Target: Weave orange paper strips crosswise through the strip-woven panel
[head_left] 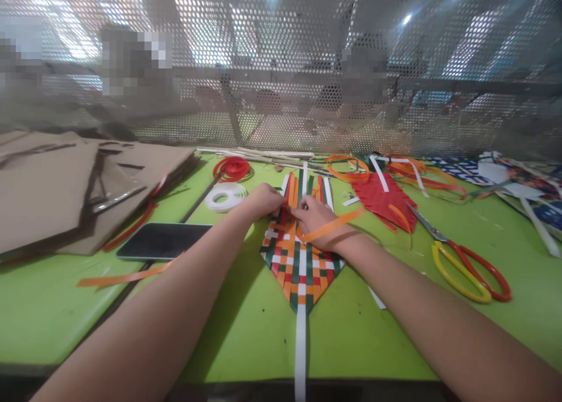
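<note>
A pointed mat of orange, white, green and red strips, woven in a check pattern, lies flat in front of me. Its loose strip ends fan out toward the far side, and a long white strip hangs from its near point. At the mat's upper left edge, my left hand pinches a strip. Close beside it, my right hand is bent over the weave, thumb and finger closed on a strip there. A loose orange strip crosses the right hand near the wrist. The fingers partly hide the strips they grip.
Scissors and a red woven piece lie to the right. Coils of red strip and white strip, a phone and cardboard sheets are at left. A perforated metal screen stands behind the green table.
</note>
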The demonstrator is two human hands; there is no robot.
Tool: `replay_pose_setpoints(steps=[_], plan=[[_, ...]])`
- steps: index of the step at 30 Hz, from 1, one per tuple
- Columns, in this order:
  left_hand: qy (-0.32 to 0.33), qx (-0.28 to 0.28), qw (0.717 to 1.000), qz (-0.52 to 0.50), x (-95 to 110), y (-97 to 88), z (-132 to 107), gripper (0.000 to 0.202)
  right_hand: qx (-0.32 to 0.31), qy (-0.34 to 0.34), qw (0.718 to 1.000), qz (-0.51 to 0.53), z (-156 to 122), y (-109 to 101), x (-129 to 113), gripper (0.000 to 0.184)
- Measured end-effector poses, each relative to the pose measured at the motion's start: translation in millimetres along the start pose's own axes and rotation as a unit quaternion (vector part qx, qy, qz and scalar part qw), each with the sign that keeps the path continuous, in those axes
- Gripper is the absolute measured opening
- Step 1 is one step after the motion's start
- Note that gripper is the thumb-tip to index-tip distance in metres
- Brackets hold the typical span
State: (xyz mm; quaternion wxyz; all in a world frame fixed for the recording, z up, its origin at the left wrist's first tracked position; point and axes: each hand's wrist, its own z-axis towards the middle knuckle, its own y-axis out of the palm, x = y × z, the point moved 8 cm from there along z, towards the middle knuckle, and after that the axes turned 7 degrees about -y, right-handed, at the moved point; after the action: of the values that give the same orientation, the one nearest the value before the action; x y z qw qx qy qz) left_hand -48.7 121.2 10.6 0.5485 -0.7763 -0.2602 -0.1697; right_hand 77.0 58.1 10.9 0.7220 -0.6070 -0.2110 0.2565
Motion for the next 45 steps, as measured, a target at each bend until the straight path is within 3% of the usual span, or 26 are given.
replay_pose_setpoints(steps=[8,16,20,23,31,39,45], plan=[[0.018,0.010,1.000,-0.022,-8,-1.3,3,0.027,-0.006,0.020,1.000,0.008,0,3,1,0.050],[0.023,0.038,0.999,-0.030,-1,-3.6,0,0.025,-0.011,0.029,1.000,0.005,3,6,2,0.045],[0.030,0.036,0.999,-0.019,-1,-2.0,1,0.036,-0.013,0.008,1.000,-0.004,4,7,0,0.043],[0.038,0.031,0.999,0.014,-1,-0.7,2,0.043,-0.013,0.004,1.000,0.001,4,6,0,0.041],[0.093,0.093,0.983,0.127,9,-2.0,1,0.045,-0.011,-0.005,1.000,0.002,4,3,-2,0.031],[0.049,0.049,0.998,-0.001,3,-2.9,-1,0.039,-0.005,-0.005,1.000,-0.007,4,5,-1,0.033],[0.059,0.107,0.992,0.018,0,-8.8,0,0.034,-0.005,-0.012,1.000,-0.001,3,2,-3,0.034]])
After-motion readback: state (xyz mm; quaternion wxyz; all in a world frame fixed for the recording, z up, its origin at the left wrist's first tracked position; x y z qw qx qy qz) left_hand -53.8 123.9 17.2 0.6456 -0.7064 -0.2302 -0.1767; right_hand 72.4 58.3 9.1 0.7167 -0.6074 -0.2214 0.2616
